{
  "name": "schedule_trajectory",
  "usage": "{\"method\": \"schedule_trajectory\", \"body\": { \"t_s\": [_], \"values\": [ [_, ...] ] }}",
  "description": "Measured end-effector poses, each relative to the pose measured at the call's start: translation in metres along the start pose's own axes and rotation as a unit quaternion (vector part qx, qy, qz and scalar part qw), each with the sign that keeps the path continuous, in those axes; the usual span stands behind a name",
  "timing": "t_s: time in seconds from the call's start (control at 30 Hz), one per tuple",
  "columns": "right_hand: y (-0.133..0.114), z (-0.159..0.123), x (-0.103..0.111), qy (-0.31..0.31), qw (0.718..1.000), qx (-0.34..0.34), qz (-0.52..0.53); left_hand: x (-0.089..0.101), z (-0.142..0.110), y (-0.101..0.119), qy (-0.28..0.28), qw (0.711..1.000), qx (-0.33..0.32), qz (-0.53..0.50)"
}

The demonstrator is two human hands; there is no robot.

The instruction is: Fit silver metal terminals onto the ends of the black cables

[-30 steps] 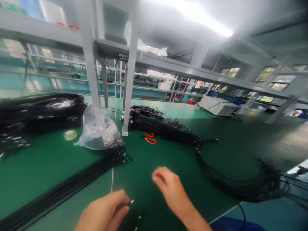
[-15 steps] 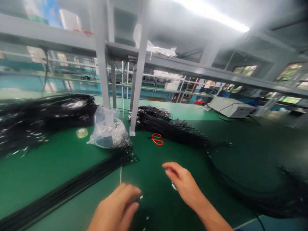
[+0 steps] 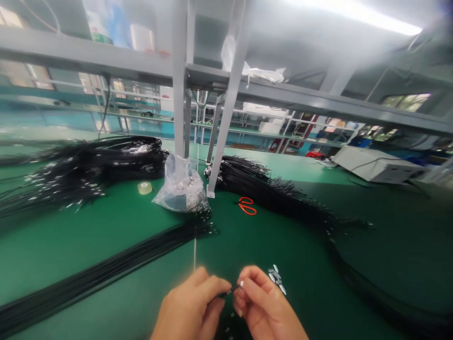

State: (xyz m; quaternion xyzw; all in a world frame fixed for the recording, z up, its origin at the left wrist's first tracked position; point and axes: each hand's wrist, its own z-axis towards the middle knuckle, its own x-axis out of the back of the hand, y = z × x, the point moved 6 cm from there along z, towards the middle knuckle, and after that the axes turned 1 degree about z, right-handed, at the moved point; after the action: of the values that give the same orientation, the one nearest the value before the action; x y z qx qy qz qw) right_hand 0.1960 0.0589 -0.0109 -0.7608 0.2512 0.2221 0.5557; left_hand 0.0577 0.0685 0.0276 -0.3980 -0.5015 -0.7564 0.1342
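Black cable end [image 3: 227, 293], head view: nearer the wearer than the clear bag [image 3: 180, 189] and to its right, in the short gap between the hands. Left hand [image 3: 193, 302]: fingers curled, thumb and forefinger nearly together on the cable. Right hand [image 3: 271, 304]: thumb and fingertip pinched on a small silvery piece [image 3: 241, 284], other fingers loosely folded. Whether the piece sits around the cable tip or merely touches it: cannot tell, too small.

Loose silvery pieces [image 3: 276, 279] lie right of the bag and nearer the wearer, just beside the right hand. Red-handled scissors [image 3: 247, 206] right of the bag, apart from both hands. Cable bundle [image 3: 116, 264] runs from just beside the bag toward the near left.

Risks, as judged:
1. Slip. Piece is tiny, held by fingertips only; a slight twist could drop it on the green table [image 3: 304, 264].
2. Skew. Fingers cover much of the contact, so piece and cable could meet crooked unnoticed.
3. Buckling. Cable looks thin; pressure from too far behind the tip would probably bend it.
4. Scatter. An outward swing of the right hand could knock the loose pieces about.
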Motion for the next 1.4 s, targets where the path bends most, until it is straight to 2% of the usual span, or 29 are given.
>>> {"method": "schedule_trajectory", "body": {
  "t_s": [0.27,0.37,0.5,0.67,0.73,0.8,0.87,0.97,1.03,1.1,1.2,1.3,1.4],
  "values": [
    [-0.002,-0.004,-0.005,0.005,0.996,0.014,-0.091,-0.002,0.001,0.000,-0.032,0.999,0.020,0.009],
    [0.006,-0.004,-0.008,-0.017,0.994,-0.021,-0.101,-0.003,0.004,-0.004,-0.056,0.994,0.051,-0.074],
    [0.016,-0.002,-0.011,-0.038,0.994,-0.056,-0.085,-0.006,0.008,-0.013,-0.100,0.960,0.125,-0.228],
    [0.014,0.001,-0.012,-0.040,0.993,-0.049,-0.095,0.001,0.014,-0.014,-0.093,0.957,0.124,-0.244],
    [0.015,0.001,-0.013,-0.048,0.994,-0.055,-0.083,-0.003,0.015,-0.015,-0.097,0.935,0.137,-0.313],
    [0.019,0.002,-0.013,-0.055,0.993,-0.054,-0.085,-0.010,0.015,-0.018,-0.106,0.900,0.158,-0.392],
    [0.023,0.003,-0.013,-0.060,0.992,-0.046,-0.100,-0.014,0.015,-0.022,-0.103,0.887,0.169,-0.417],
    [0.026,0.002,-0.015,-0.061,0.991,-0.047,-0.112,-0.008,0.015,-0.024,-0.083,0.916,0.149,-0.363],
    [0.020,0.002,-0.015,-0.040,0.985,-0.027,-0.164,-0.004,0.016,-0.024,-0.092,0.929,0.142,-0.330],
    [0.009,0.001,-0.015,-0.014,0.963,0.012,-0.267,-0.004,0.018,-0.023,-0.132,0.929,0.142,-0.315],
    [-0.005,-0.003,-0.019,0.006,0.915,0.051,-0.399,-0.003,0.023,-0.021,-0.191,0.931,0.118,-0.288],
    [-0.008,-0.007,-0.021,0.032,0.894,0.059,-0.443,0.005,0.028,-0.016,-0.192,0.956,0.081,-0.208],
    [-0.005,-0.009,-0.018,0.060,0.886,0.053,-0.456,0.014,0.026,-0.009,-0.171,0.981,0.060,-0.074]
  ]
}}
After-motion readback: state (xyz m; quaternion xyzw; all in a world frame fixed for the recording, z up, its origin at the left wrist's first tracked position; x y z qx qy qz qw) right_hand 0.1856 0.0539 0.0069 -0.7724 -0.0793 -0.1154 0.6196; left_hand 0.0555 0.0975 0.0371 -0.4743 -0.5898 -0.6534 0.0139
